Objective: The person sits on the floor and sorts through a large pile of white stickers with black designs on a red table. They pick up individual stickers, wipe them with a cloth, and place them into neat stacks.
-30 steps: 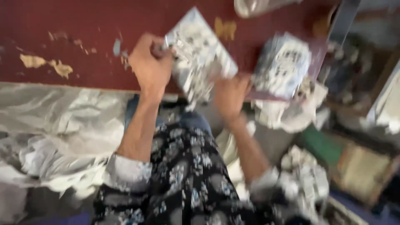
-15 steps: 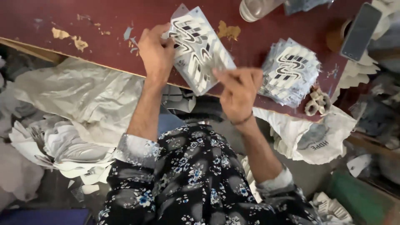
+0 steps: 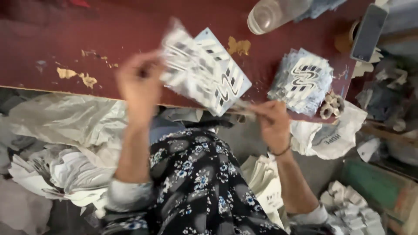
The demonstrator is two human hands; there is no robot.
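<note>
Since half a second earlier, the right hand (image 3: pixel 273 124) had dropped lower, away from the printed sheet (image 3: pixel 204 72), to the near edge of the dark red table (image 3: pixel 109 39). Its fingers pinched a thin strip trailing from the sheet's near corner. The left hand (image 3: pixel 138 85), blurred, gripped the sheet's left edge, fingers closed on it, holding it tilted above the table. A stack of printed sheets (image 3: pixel 301 80) lay to the right, a clear bottle (image 3: pixel 272 15) farther off.

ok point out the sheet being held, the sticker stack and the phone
printed sheet (image 3: pixel 209 69), head view, middle of its face
sticker stack (image 3: pixel 302 82), head view, top sheet
phone (image 3: pixel 368 32), head view, dark screen
</note>
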